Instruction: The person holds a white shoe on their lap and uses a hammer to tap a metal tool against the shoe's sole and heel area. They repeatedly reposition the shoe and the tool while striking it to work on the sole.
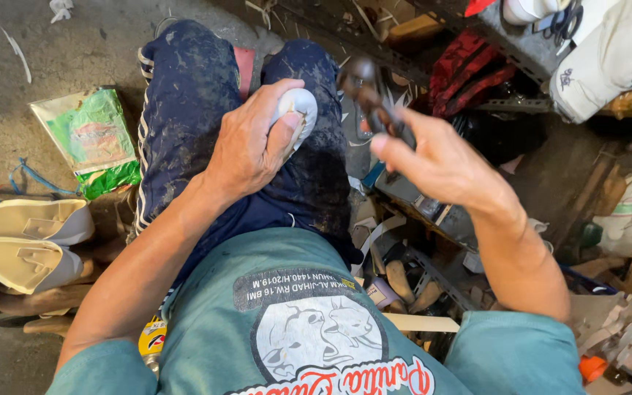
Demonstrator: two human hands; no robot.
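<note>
- Far left, a green plastic packet (91, 139) lay flat on the concrete floor (53, 51), well apart from both hands; below it, cream shoe uppers (27, 245) sat stacked at the person's side, apparently parked within arm's reach.
- The left hand (246, 143) came down over the right knee of the stained dark blue trousers (184, 95), and it pressed a small white shoe piece (298, 110) against the leg. The thigh seemed to serve as the surface, bracing the piece so it would not slip.
- The left fingers (279, 135) were curled and pinching that white piece: thumb along its near edge, the rest wrapped over from the left. Only the rounded upper end of the piece showed past the fingertips; the remainder was hidden under the palm.
- Just right of it, a dark tool (367, 95) with a rounded head was lifted clear of the leg, blurred, so its exact kind was hard to tell. Its head hung near the white piece but was not touching it.
- The right hand (444, 164) held that tool by its lower part, fingers (396, 146) pressed together around the handle, wrist cocked, a grip that looked suited to swinging or pressing down.
- Far right, cluttered shelves (506, 44) carried red cloth (469, 69) and a white bag (616, 58).
</note>
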